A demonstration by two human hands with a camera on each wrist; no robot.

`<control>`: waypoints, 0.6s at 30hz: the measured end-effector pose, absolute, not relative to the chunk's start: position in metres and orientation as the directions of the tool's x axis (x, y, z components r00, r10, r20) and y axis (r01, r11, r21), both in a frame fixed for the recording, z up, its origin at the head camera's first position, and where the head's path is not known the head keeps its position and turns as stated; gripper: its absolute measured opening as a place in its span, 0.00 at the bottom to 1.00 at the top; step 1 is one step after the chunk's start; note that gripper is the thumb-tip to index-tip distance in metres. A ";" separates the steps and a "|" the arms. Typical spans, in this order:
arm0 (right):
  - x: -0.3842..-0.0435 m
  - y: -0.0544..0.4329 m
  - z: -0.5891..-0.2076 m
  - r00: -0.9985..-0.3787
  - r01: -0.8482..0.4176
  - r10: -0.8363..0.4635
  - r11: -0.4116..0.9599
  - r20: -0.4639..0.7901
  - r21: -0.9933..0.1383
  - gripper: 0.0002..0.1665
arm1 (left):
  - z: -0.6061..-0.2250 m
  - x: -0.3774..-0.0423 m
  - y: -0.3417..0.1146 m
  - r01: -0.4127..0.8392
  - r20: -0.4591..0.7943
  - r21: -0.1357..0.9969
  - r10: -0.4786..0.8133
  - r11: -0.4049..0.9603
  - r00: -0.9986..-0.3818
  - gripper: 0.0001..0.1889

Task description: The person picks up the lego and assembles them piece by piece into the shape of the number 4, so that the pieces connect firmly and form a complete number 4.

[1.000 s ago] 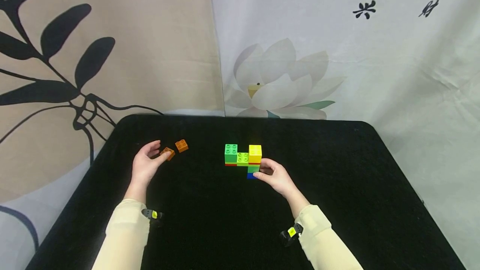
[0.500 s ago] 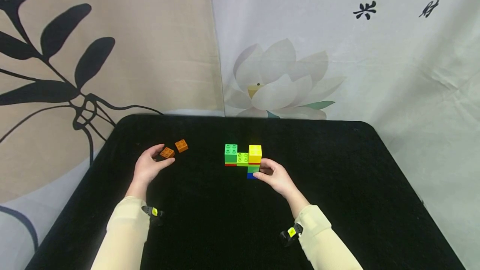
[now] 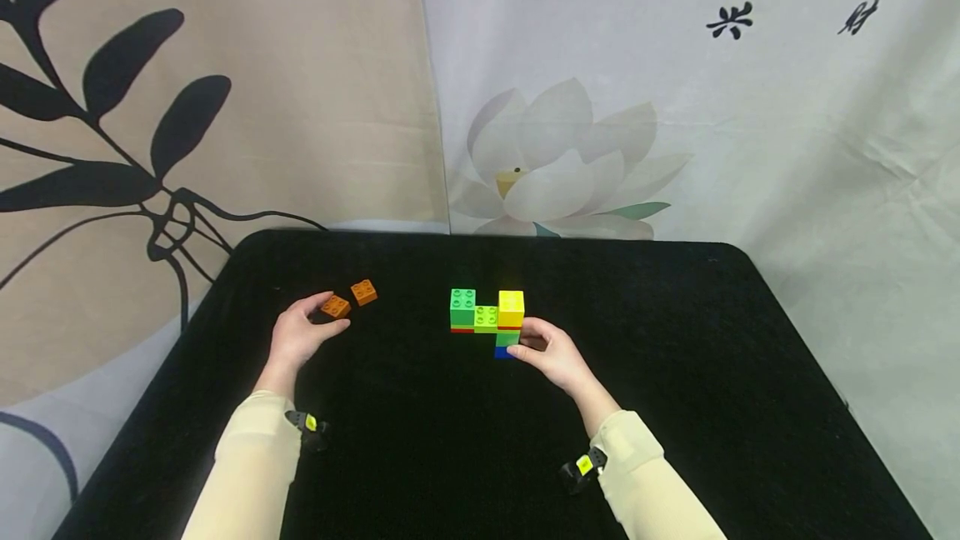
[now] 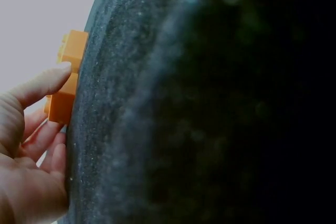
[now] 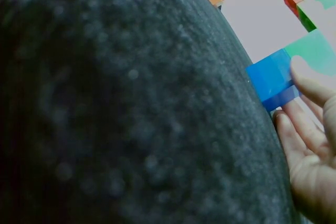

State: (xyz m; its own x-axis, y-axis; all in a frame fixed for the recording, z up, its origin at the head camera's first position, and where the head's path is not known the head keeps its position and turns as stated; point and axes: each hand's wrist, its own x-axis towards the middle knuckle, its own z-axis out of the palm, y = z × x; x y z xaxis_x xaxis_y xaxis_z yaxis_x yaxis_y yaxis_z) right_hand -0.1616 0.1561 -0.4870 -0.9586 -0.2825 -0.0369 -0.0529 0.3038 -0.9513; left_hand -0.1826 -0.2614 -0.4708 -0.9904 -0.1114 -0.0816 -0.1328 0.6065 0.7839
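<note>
In the head view, two orange toy building bricks lie at the left of the black table. My left hand spreads its thumb and fingers about the nearer orange brick, with dark table showing between thumb and brick. The farther orange brick lies just beyond. At the middle, my right hand grips the lower right of a joined brick build. Its thumb lies against the stacked blue brick and green brick. Above these sit a yellow brick and, across a lime brick, a taller green brick.
The black-covered table has rounded far corners. Behind it hangs a cloth backdrop printed with dark leaves, a white lotus and black characters. A wrist camera is strapped on each cream sleeve.
My left thumb has come off the nearer orange brick and swung toward me, widening the hand around it. That brick stays at about the same place. The right hand and build have not moved.
</note>
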 end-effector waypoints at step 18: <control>-0.146 0.152 -0.448 -0.948 -0.049 -0.314 0.302 -0.051 -0.952 0.25 | -0.472 -0.181 -0.259 -0.108 -0.037 0.781 -0.127 0.615 -0.991 0.22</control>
State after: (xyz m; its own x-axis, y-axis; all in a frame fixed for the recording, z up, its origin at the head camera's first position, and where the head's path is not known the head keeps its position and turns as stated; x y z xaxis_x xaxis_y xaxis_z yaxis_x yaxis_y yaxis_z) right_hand -0.1461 0.1522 -0.4477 -0.9479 -0.3144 -0.0513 -0.0486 0.3017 -0.9522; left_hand -0.1814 -0.2591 -0.4720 -0.9912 -0.1272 -0.0374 -0.1084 0.6149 0.7811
